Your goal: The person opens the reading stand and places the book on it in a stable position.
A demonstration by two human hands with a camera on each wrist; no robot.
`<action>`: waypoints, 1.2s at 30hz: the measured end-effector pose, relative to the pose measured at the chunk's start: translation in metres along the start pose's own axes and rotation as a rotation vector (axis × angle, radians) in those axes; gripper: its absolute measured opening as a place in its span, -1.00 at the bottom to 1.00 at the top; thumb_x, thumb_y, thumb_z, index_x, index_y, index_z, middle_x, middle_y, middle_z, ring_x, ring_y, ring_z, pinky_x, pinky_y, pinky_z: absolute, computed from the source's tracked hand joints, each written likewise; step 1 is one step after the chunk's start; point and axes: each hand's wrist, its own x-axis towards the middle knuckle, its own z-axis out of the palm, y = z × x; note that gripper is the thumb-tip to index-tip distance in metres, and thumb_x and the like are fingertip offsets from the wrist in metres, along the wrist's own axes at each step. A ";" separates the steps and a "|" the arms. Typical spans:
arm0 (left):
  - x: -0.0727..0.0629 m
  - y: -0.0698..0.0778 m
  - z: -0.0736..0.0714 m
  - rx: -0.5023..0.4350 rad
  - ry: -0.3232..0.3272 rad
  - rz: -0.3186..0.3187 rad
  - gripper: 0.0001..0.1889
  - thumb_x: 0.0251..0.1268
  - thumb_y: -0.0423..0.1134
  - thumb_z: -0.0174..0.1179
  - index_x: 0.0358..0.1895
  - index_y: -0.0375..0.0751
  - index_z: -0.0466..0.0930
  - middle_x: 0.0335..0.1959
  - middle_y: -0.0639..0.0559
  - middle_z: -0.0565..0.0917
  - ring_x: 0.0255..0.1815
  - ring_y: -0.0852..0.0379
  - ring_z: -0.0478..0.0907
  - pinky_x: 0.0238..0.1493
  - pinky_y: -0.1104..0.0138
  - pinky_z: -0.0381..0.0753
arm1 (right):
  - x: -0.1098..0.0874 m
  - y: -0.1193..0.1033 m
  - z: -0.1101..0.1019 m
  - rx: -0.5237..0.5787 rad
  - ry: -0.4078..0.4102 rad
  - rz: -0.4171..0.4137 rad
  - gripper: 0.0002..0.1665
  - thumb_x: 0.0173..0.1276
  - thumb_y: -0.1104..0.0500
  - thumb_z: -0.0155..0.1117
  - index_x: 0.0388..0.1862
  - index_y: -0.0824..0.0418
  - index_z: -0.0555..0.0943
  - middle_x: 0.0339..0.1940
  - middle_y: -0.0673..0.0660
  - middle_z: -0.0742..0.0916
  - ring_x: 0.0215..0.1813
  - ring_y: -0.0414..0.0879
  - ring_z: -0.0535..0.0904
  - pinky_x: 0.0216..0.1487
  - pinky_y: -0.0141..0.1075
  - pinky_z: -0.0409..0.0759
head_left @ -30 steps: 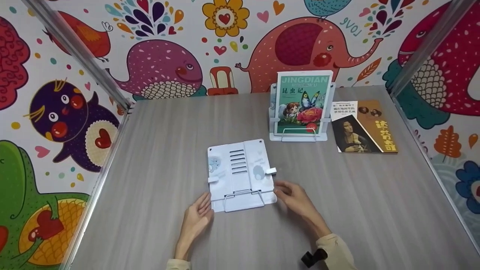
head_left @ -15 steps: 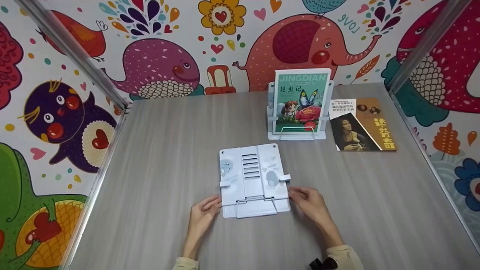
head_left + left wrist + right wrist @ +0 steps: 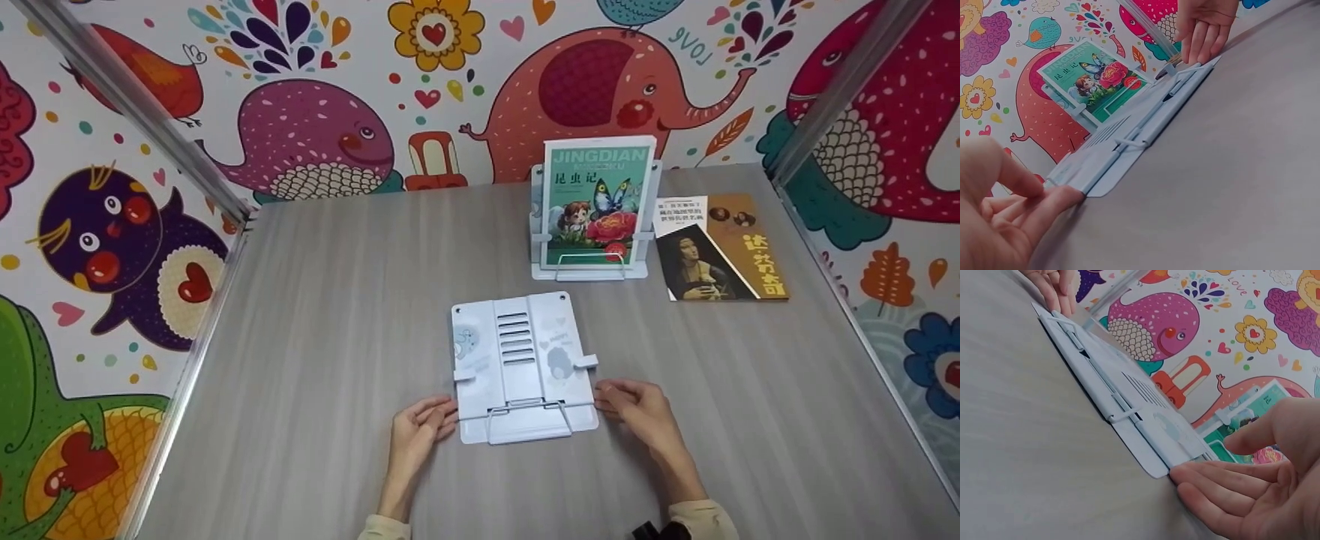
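A pale blue-white book stand (image 3: pixel 523 367) lies folded almost flat on the table, its slotted back panel facing up and a wire page holder (image 3: pixel 529 420) at its near edge. At its lower left side, my left hand (image 3: pixel 420 431) touches the edge with fairly straight fingertips; the thumb lies close over the fingers in the left wrist view. On the opposite side my right hand (image 3: pixel 645 416) has its extended fingertips against the corner. The right thumb (image 3: pixel 1249 439) stands apart above the fingers in the right wrist view. The stand's underside is hidden.
Behind, a second stand (image 3: pixel 536 259) holds a green-covered book (image 3: pixel 596 202) upright. Right of it a brown and white book (image 3: pixel 724 247) lies flat. Metal posts and cartoon-printed walls bound the grey wood-grain table (image 3: pixel 322 322).
The flat book stand has slid rightward and toward me, with both hands moving along at its sides. The book in the second stand and the flat book stay put on the table.
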 end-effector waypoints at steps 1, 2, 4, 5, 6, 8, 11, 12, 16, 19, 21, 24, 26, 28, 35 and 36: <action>0.001 0.000 0.001 -0.007 0.003 -0.007 -0.68 0.50 -0.42 0.06 0.14 -0.65 0.52 0.01 -0.41 0.72 -0.06 -0.07 0.78 -0.11 0.37 0.76 | 0.001 0.001 -0.002 0.015 -0.001 0.014 -0.66 0.49 0.27 0.20 0.09 0.52 0.63 -0.10 0.34 0.80 -0.12 0.05 0.80 -0.12 -0.27 0.78; 0.001 0.000 0.002 -0.011 0.006 -0.015 -0.68 0.51 -0.41 0.06 0.14 -0.64 0.52 0.00 -0.40 0.73 -0.07 -0.06 0.79 -0.12 0.38 0.76 | 0.001 0.002 -0.004 0.025 -0.003 0.025 -0.66 0.50 0.27 0.19 0.09 0.52 0.63 -0.11 0.34 0.81 -0.13 0.05 0.80 -0.13 -0.27 0.78; 0.003 0.001 0.005 -0.020 0.012 -0.035 -0.68 0.52 -0.39 0.06 0.13 -0.62 0.53 -0.02 -0.38 0.74 -0.09 -0.05 0.79 -0.13 0.37 0.77 | 0.002 0.004 -0.007 0.036 -0.007 0.037 -0.66 0.51 0.26 0.16 0.07 0.52 0.63 -0.13 0.33 0.81 -0.16 0.03 0.81 -0.15 -0.28 0.78; 0.004 0.001 0.006 -0.021 0.013 -0.044 -0.68 0.53 -0.38 0.05 0.13 -0.62 0.54 -0.03 -0.37 0.75 -0.10 -0.04 0.79 -0.14 0.37 0.77 | 0.002 0.005 -0.009 0.042 -0.007 0.041 -0.67 0.51 0.27 0.16 0.07 0.52 0.63 -0.14 0.33 0.81 -0.17 0.03 0.80 -0.16 -0.29 0.78; 0.005 0.001 0.007 -0.024 0.013 -0.055 -0.68 0.53 -0.37 0.05 0.13 -0.61 0.54 -0.04 -0.35 0.75 -0.11 -0.03 0.80 -0.14 0.37 0.77 | 0.002 0.006 -0.011 0.049 -0.006 0.044 -0.67 0.51 0.27 0.15 0.06 0.52 0.63 -0.15 0.33 0.80 -0.19 0.02 0.80 -0.18 -0.29 0.78; 0.006 0.001 0.009 -0.030 0.009 -0.071 -0.67 0.55 -0.36 0.04 0.13 -0.60 0.54 -0.06 -0.34 0.76 -0.12 -0.02 0.80 -0.15 0.37 0.77 | 0.001 0.008 -0.014 0.051 -0.005 0.046 -0.68 0.51 0.27 0.15 0.05 0.53 0.63 -0.17 0.32 0.80 -0.20 0.02 0.80 -0.20 -0.30 0.78; 0.006 0.002 0.013 -0.042 0.002 -0.086 -0.67 0.55 -0.35 0.03 0.13 -0.61 0.54 -0.07 -0.34 0.76 -0.13 -0.01 0.80 -0.16 0.37 0.77 | 0.001 0.010 -0.018 0.044 -0.004 0.041 -0.68 0.52 0.28 0.15 0.05 0.54 0.62 -0.18 0.31 0.81 -0.22 0.01 0.81 -0.21 -0.31 0.78; 0.007 0.002 0.014 -0.044 0.000 -0.088 -0.67 0.55 -0.35 0.03 0.13 -0.62 0.54 -0.07 -0.35 0.76 -0.13 -0.02 0.80 -0.16 0.37 0.77 | 0.001 0.011 -0.020 0.042 -0.003 0.038 -0.68 0.52 0.28 0.15 0.05 0.54 0.62 -0.19 0.31 0.81 -0.22 0.01 0.81 -0.22 -0.31 0.78; 0.010 0.003 0.020 -0.052 -0.002 -0.091 -0.66 0.55 -0.35 0.03 0.13 -0.62 0.54 -0.06 -0.36 0.76 -0.12 -0.01 0.80 -0.16 0.38 0.77 | 0.002 0.011 -0.025 0.028 0.003 0.023 -0.68 0.53 0.29 0.14 0.05 0.55 0.62 -0.18 0.32 0.81 -0.21 0.02 0.81 -0.22 -0.32 0.78; 0.014 0.007 0.022 -0.041 -0.020 -0.082 -0.66 0.56 -0.34 0.03 0.15 -0.61 0.53 -0.04 -0.36 0.75 -0.13 0.01 0.80 -0.15 0.37 0.77 | 0.004 0.010 -0.028 0.023 -0.001 0.017 -0.67 0.53 0.27 0.16 0.05 0.54 0.62 -0.17 0.31 0.81 -0.20 0.00 0.81 -0.20 -0.33 0.77; 0.019 0.009 0.019 -0.022 -0.058 -0.068 -0.65 0.57 -0.35 0.01 0.16 -0.61 0.51 -0.05 -0.37 0.75 -0.13 0.00 0.80 -0.14 0.37 0.77 | 0.004 0.009 -0.028 0.013 0.013 0.001 -0.70 0.51 0.28 0.19 0.03 0.52 0.62 -0.18 0.28 0.79 -0.21 -0.04 0.78 -0.20 -0.34 0.76; 0.034 0.015 0.013 0.027 -0.115 -0.033 -0.65 0.56 -0.37 0.00 0.18 -0.63 0.50 -0.08 -0.40 0.75 -0.17 -0.01 0.80 -0.14 0.39 0.76 | 0.002 0.006 -0.021 -0.044 0.039 -0.056 -0.81 0.44 0.31 0.27 -0.09 0.44 0.65 -0.27 0.22 0.75 -0.30 -0.09 0.69 -0.30 -0.38 0.71; 0.045 0.017 0.009 0.059 -0.134 -0.012 -0.65 0.56 -0.39 -0.01 0.18 -0.64 0.49 -0.10 -0.41 0.74 -0.18 -0.01 0.80 -0.14 0.40 0.76 | -0.002 0.003 -0.013 -0.121 0.039 -0.114 -0.88 0.38 0.32 0.33 -0.18 0.39 0.67 -0.33 0.18 0.71 -0.35 -0.11 0.61 -0.38 -0.41 0.63; 0.055 0.020 0.008 0.082 -0.118 -0.001 -0.66 0.54 -0.41 0.00 0.17 -0.65 0.50 -0.11 -0.42 0.74 -0.21 0.02 0.79 -0.15 0.41 0.76 | -0.006 0.002 -0.004 -0.213 0.002 -0.168 -0.96 0.33 0.34 0.36 -0.26 0.32 0.70 -0.38 0.13 0.70 -0.38 -0.13 0.57 -0.42 -0.42 0.56; 0.080 0.027 0.022 0.183 -0.048 0.047 -0.71 0.49 -0.42 0.07 0.10 -0.57 0.59 -0.08 -0.36 0.73 -0.15 0.06 0.75 -0.06 0.37 0.75 | -0.016 0.000 0.022 -0.455 -0.062 -0.273 -0.86 0.18 0.43 0.43 -0.37 0.22 0.70 -0.47 0.02 0.69 -0.39 -0.21 0.54 -0.37 -0.45 0.54; 0.083 0.027 0.025 0.218 -0.040 0.059 -0.72 0.48 -0.40 0.09 0.09 -0.54 0.61 -0.08 -0.34 0.73 -0.14 0.06 0.73 -0.06 0.37 0.74 | -0.017 0.001 0.023 -0.463 -0.053 -0.278 -0.85 0.17 0.44 0.43 -0.38 0.23 0.69 -0.48 0.02 0.68 -0.40 -0.20 0.54 -0.37 -0.44 0.54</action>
